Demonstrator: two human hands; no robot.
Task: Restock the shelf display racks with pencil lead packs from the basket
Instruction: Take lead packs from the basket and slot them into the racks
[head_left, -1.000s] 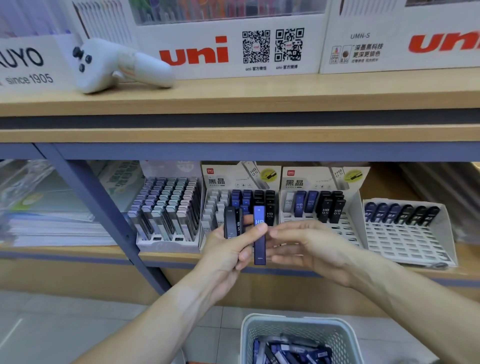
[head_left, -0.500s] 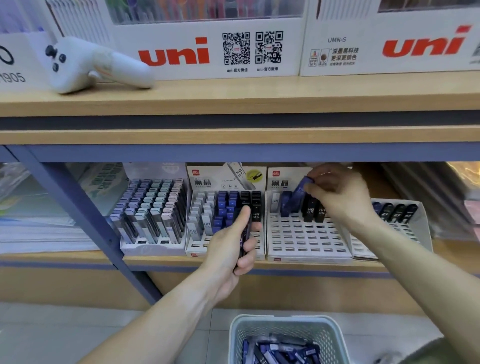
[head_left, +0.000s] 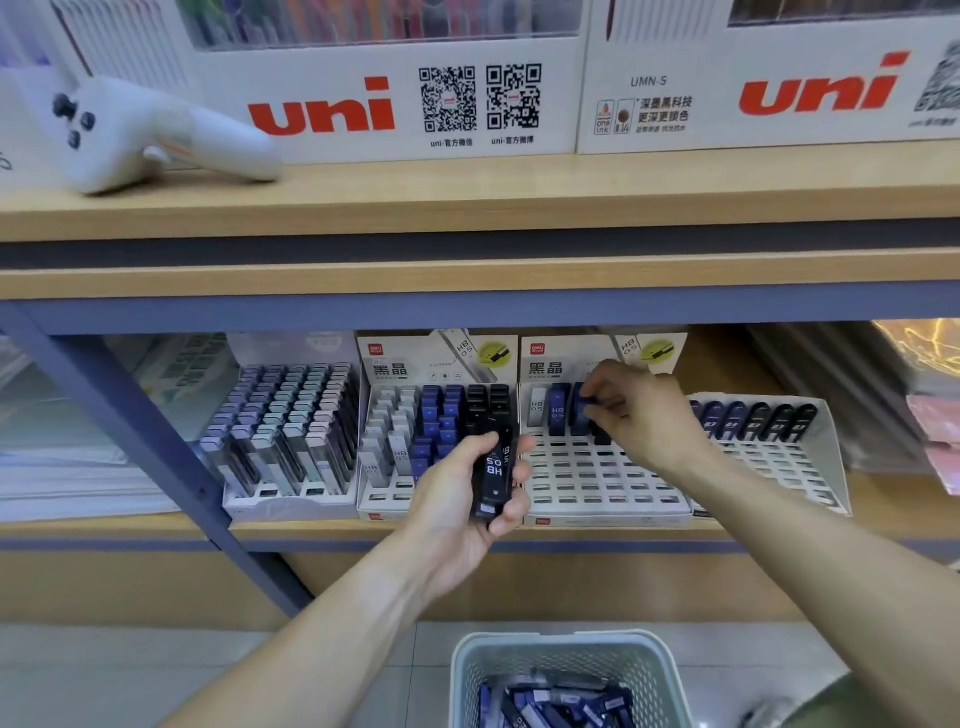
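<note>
right hand (head_left: 641, 415) pinches blue pack (head_left: 586, 408) at top row of rack (head_left: 597, 483) | left hand (head_left: 467, 499) grips black packs (head_left: 492, 475) before shelf (head_left: 311, 527) | basket (head_left: 566, 670) below holds more packs

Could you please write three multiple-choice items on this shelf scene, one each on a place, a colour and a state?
1. Where is the basket?
A. on the top shelf
B. on the floor below the shelf
C. inside a rack

2. What colour is the pack in the left hand?
A. black
B. white
C. red

3. What is the right hand doing?
A. hanging idle
B. reaching into the basket
C. pinching a blue pack at the rack

Key: B, the basket sits on the tiles; A, a black HB pack; C, fingers grip the blue pack at the rack's back row.
</note>
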